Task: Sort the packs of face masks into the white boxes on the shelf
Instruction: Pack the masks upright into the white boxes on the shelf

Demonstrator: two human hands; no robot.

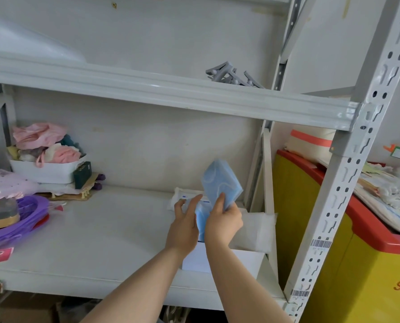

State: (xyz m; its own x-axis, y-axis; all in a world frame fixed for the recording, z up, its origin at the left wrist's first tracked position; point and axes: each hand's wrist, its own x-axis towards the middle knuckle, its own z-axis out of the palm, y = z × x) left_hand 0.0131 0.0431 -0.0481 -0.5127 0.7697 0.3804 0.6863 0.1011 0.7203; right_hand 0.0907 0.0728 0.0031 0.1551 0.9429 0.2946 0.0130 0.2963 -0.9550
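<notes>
Two hands (182,227), two blue mask packs (221,183), one white box (238,259), one basket (43,170).

On my left I see a white basket (43,170) heaped with pink and cream cloth, a dark green box (82,171) leaning against it, and purple plastic hoops (19,223) nearer the front edge. Grey clothes hangers (231,75) lie on the board above. To my right stands a yellow and red chest (348,252).
</notes>
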